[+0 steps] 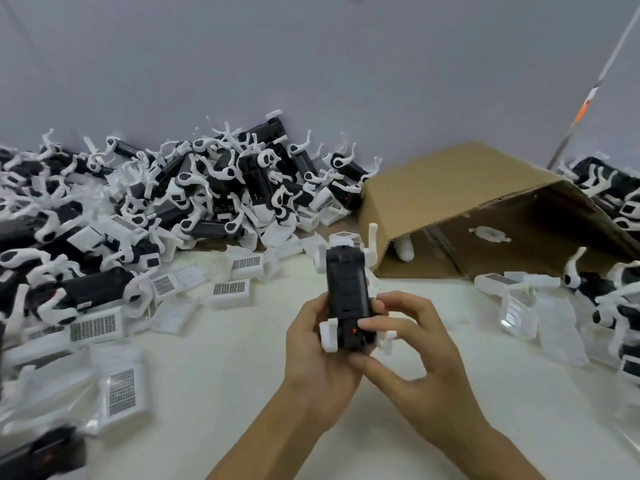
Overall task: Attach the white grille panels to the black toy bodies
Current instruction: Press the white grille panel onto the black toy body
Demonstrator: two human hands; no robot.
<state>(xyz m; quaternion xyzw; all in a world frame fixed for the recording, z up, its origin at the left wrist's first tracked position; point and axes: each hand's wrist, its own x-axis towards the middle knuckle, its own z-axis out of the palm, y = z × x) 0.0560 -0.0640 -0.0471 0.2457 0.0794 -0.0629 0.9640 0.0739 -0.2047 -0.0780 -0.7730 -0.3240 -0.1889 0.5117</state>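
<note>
Both hands hold one black toy body (348, 299) upright above the middle of the desk (221, 393). The left hand (320, 355) wraps its lower left side, fingers curled behind; the right hand (408, 351) pinches its lower end, thumb beneath and forefinger across the front. Loose white grille panels (231, 292) lie toward the desk's left edge, a heap of toy bodies (221, 188) lines its far edge, and a tipped cardboard box (460, 199) sits far right.

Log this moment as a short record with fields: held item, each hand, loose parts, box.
held item: black toy body with white legs, underside up
left hand: grips the body's left side
right hand: fingers curled on its near end
loose parts: white grille panels on the table; pile of toy bodies behind
box: cardboard box tipped on its side, right
</note>
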